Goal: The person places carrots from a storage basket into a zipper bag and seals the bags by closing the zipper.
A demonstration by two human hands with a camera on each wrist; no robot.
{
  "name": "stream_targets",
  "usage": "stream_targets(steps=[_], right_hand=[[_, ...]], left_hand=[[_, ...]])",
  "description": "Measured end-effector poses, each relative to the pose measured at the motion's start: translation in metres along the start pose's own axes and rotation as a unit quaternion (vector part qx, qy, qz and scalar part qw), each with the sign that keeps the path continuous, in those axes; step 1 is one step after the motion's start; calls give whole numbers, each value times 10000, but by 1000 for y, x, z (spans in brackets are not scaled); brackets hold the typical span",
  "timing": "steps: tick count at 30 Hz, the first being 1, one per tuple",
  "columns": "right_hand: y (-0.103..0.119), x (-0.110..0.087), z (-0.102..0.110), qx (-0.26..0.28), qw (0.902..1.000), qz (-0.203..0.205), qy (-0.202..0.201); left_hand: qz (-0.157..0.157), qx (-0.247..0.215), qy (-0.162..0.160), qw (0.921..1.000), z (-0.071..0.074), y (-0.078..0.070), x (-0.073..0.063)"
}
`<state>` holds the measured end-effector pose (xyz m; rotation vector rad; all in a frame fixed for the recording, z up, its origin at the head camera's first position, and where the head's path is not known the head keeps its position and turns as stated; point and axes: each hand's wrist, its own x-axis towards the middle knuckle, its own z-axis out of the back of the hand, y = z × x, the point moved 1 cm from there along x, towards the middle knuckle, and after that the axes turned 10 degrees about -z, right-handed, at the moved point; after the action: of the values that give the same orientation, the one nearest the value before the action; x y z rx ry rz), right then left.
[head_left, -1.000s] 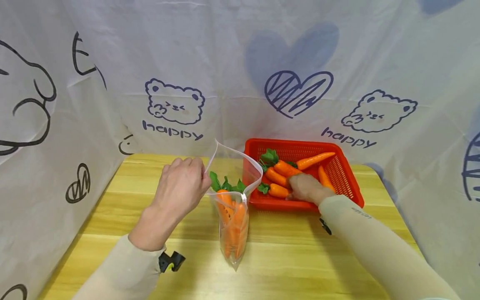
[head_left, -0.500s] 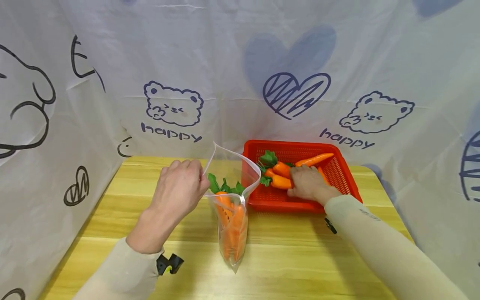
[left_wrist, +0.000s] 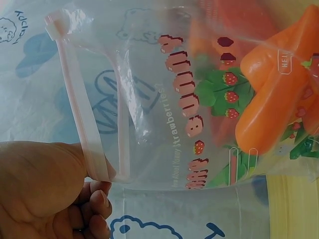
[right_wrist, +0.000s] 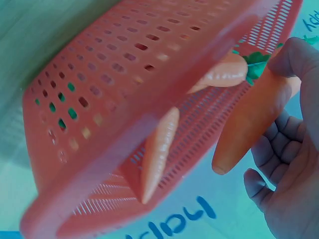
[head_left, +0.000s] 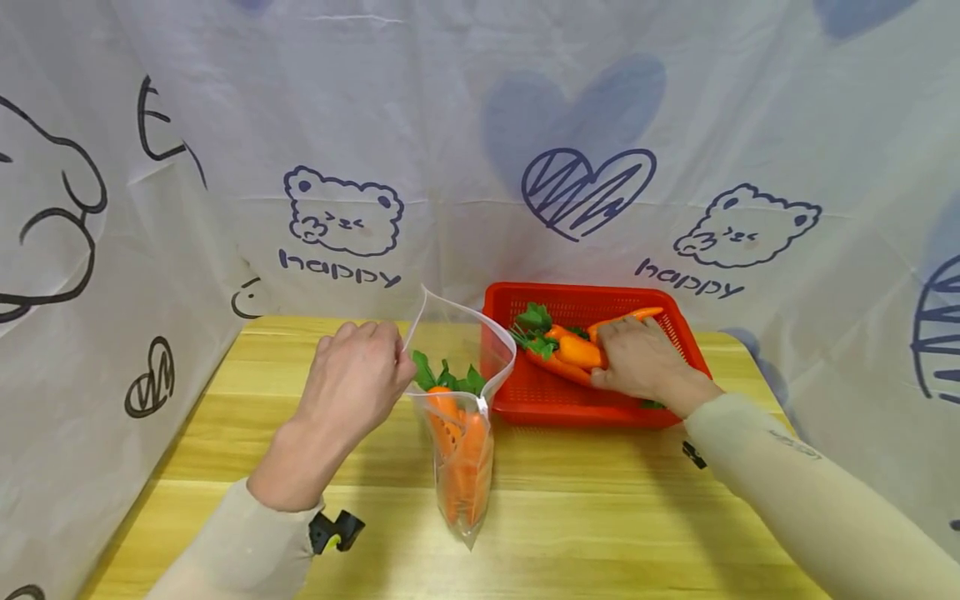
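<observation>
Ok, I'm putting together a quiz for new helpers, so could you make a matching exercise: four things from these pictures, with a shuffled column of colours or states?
1. Left hand
2. Right hand
3. Bag
4. Basket

A. Red
B. Holding a carrot
C. See-through, its mouth open
D. Gripping the edge of something see-through

Pairs: 1-D, 2-B, 3-C, 4-A
</observation>
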<state>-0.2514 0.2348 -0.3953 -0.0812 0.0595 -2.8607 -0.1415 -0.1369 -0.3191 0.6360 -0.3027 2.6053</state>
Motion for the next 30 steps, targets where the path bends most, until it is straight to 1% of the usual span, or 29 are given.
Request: stream_targets(steps=[5,15,23,27,30], right_hand=[[0,-8,9,150,9997,12,-217],[2,-24,28,314,9985,16,-446],[5,-28,46,103,9955,262,-902],[10,-30,58,144,9947,366,-947],[17,-31,71,172,9946,417,-933]], left_hand=[[2,21,-19,10000,1,0,-1],[10,8,-20,10000,2,1,-1],[25,-14,-5,10000,2,0,-1],[32,-51,13,10000,2,-1,-1],[11,-42,-2,10000,1,-2,0]])
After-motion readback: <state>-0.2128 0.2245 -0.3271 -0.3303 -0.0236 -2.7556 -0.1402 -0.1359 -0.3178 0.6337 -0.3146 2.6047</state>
